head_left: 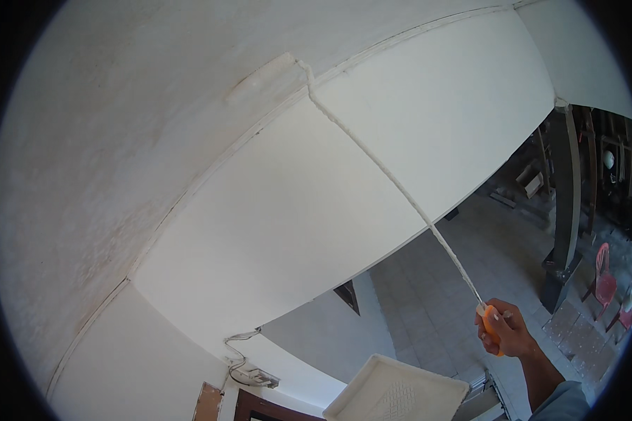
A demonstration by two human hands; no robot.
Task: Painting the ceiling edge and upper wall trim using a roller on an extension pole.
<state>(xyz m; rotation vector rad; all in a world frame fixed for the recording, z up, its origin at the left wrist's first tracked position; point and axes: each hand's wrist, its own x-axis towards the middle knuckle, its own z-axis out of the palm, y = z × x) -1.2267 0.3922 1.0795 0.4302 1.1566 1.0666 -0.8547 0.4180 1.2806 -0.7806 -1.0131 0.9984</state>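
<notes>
My right hand is wrapped round the orange handle of a paint roller. Its long, paint-coated rod reaches up and to the left. At the far end, the whitish roller sleeve lies against the ceiling, close to where the ceiling meets the white wall panel. Low in the view, a pale paint tray with a ribbed patch is tilted and cut off by the lower edge. What holds the tray up is hidden. My left hand does not show.
Loose wires hang from a fitting on the wall at lower left, above a brown door frame. A dark post stands at right, with pink chairs beyond it. The tiled floor lies far below; a metal ladder-like frame is beside the tray.
</notes>
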